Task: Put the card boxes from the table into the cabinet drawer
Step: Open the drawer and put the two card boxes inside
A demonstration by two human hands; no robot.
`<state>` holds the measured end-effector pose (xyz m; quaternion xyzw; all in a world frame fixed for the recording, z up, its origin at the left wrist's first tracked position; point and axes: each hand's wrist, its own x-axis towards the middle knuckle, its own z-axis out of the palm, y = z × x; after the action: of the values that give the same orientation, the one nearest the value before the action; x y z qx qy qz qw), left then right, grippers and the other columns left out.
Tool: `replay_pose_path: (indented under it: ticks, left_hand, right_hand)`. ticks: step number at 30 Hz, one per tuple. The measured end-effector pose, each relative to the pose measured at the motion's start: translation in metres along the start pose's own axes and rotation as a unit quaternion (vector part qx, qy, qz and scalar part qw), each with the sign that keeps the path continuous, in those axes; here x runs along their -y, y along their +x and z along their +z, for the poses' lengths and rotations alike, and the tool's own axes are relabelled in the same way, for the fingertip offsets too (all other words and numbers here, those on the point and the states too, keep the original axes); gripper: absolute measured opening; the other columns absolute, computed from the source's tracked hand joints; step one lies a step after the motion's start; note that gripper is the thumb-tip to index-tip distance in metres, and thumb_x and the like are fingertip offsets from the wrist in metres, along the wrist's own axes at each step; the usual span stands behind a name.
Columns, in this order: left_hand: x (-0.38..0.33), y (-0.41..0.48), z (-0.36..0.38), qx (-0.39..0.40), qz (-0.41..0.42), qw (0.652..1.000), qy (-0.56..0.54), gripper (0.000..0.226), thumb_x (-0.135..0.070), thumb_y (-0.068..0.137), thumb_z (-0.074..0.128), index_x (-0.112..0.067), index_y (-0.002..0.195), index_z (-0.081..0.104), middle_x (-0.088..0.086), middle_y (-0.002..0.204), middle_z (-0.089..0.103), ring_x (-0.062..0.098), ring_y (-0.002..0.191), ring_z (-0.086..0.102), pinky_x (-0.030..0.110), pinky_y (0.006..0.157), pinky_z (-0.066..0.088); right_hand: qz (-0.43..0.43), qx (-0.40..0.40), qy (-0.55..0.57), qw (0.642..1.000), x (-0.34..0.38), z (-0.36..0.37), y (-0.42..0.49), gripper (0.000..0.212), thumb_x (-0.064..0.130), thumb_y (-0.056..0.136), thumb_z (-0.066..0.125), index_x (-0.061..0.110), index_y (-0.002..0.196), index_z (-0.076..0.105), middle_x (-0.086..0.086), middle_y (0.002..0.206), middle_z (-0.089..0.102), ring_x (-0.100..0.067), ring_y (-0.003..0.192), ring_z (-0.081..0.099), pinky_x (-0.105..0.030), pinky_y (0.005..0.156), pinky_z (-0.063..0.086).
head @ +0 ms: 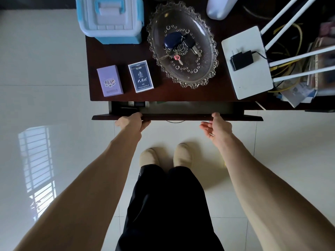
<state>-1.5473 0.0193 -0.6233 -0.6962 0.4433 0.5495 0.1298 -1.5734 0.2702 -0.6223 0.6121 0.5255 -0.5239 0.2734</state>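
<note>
Two card boxes lie side by side on the dark wooden table (181, 94) near its front left corner: a purple card box (109, 80) and a navy card box (140, 76) with a white border. Below the table edge the cabinet drawer (181, 117) is pulled out a small way, showing a dark gap. My left hand (133, 122) grips the drawer front near its left end. My right hand (216, 126) is at the drawer front towards the right, thumb on the top edge, fingers spread below and holding nothing.
A glass dish (203, 73) with keys (178, 46) sits behind the boxes. A blue and white storage box (110, 19) stands at the back left. A white router (248, 69) with antennas and a black plug lies on the right. My feet (165, 155) stand on the pale tiled floor.
</note>
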Motion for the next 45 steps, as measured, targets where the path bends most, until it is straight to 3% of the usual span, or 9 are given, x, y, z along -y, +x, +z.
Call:
replay_pose_path:
  ticks: [8, 12, 15, 20, 25, 31, 39, 42, 45]
  left_hand:
    - [0.015, -0.004, -0.008, -0.016, -0.013, 1.0, 0.023, 0.048, -0.008, 0.089, 0.061, 0.001, 0.133, 0.043, 0.017, 0.103, 0.073, 0.029, 0.071, 0.076, 0.04, 0.074, 0.064]
    - [0.027, -0.006, -0.018, -0.03, -0.023, 0.998, 0.041, 0.042, -0.007, 0.088, 0.063, 0.0, 0.126, 0.048, 0.019, 0.092, 0.072, 0.027, 0.061, 0.074, 0.04, 0.066, 0.064]
    - [0.036, -0.005, -0.025, -0.039, -0.028, 0.997, 0.053, 0.043, -0.005, 0.086, 0.064, 0.002, 0.125, 0.048, 0.017, 0.08, 0.069, 0.026, 0.055, 0.073, 0.042, 0.059, 0.063]
    - [0.054, -0.002, -0.036, -0.048, -0.039, 0.996, 0.065, 0.044, -0.002, 0.083, 0.064, 0.002, 0.125, 0.049, 0.016, 0.071, 0.067, 0.027, 0.053, 0.072, 0.044, 0.073, 0.063]
    - [0.07, -0.001, -0.049, -0.041, -0.047, 0.995, 0.076, 0.044, -0.002, 0.083, 0.063, 0.003, 0.125, 0.05, 0.022, 0.093, 0.072, 0.026, 0.045, 0.07, 0.043, 0.069, 0.064]
    - [0.085, -0.002, -0.061, -0.035, -0.052, 0.995, 0.077, 0.046, -0.001, 0.08, 0.064, 0.004, 0.124, 0.049, 0.025, 0.099, 0.071, 0.032, 0.055, 0.073, 0.044, 0.066, 0.064]
    - [0.108, -0.004, -0.077, -0.039, -0.074, 0.993, 0.079, 0.053, -0.002, 0.082, 0.063, 0.007, 0.13, 0.044, 0.024, 0.086, 0.071, 0.031, 0.055, 0.073, 0.037, 0.05, 0.062]
    - [0.117, -0.003, -0.082, -0.038, -0.084, 0.993, 0.068, 0.055, 0.0, 0.083, 0.062, 0.008, 0.133, 0.041, 0.028, 0.102, 0.068, 0.031, 0.061, 0.072, 0.03, 0.04, 0.057]
    - [0.119, -0.004, -0.085, -0.04, -0.097, 0.993, 0.06, 0.06, 0.0, 0.085, 0.063, 0.006, 0.139, 0.037, 0.028, 0.111, 0.066, 0.031, 0.067, 0.073, 0.032, 0.043, 0.059]
  right_hand:
    - [0.007, -0.005, -0.005, 1.0, -0.015, -0.013, -0.007, 0.035, 0.027, 0.095, 0.059, 0.001, 0.119, 0.063, -0.014, 0.079, 0.074, -0.019, 0.055, 0.072, -0.017, 0.039, 0.049]
    - [0.02, -0.016, -0.016, 1.0, -0.03, -0.024, -0.006, 0.025, 0.029, 0.096, 0.061, 0.007, 0.106, 0.063, -0.013, 0.079, 0.076, -0.019, 0.057, 0.074, -0.018, 0.041, 0.052]
    - [0.024, -0.022, -0.02, 0.999, -0.041, -0.03, -0.006, 0.02, 0.03, 0.096, 0.061, 0.01, 0.091, 0.059, -0.01, 0.064, 0.074, -0.016, 0.046, 0.071, -0.019, 0.043, 0.053]
    - [0.034, -0.037, -0.044, 0.998, -0.059, -0.04, -0.004, 0.022, 0.032, 0.096, 0.058, 0.012, 0.086, 0.058, -0.005, 0.051, 0.071, -0.015, 0.044, 0.071, -0.018, 0.042, 0.05]
    - [0.054, -0.036, -0.048, 0.997, -0.074, -0.05, -0.003, 0.024, 0.033, 0.096, 0.06, 0.01, 0.091, 0.061, -0.01, 0.069, 0.076, -0.017, 0.05, 0.073, -0.016, 0.038, 0.047]
    - [0.065, -0.033, -0.05, 0.996, -0.088, -0.061, -0.008, 0.02, 0.03, 0.096, 0.059, 0.011, 0.089, 0.06, -0.007, 0.054, 0.073, -0.016, 0.045, 0.071, -0.016, 0.038, 0.047]
    - [0.11, -0.033, -0.064, 0.991, -0.112, -0.075, -0.004, 0.027, 0.034, 0.096, 0.062, 0.007, 0.099, 0.064, -0.011, 0.07, 0.077, -0.018, 0.054, 0.075, -0.02, 0.042, 0.051]
    - [0.122, -0.032, -0.061, 0.99, -0.121, -0.079, -0.003, 0.028, 0.034, 0.097, 0.062, 0.007, 0.101, 0.065, -0.012, 0.075, 0.077, -0.019, 0.054, 0.074, -0.02, 0.04, 0.051]
    - [0.12, -0.031, -0.065, 0.99, -0.125, -0.081, -0.004, 0.028, 0.034, 0.097, 0.062, 0.006, 0.099, 0.065, -0.012, 0.073, 0.077, -0.019, 0.056, 0.074, -0.021, 0.042, 0.051]
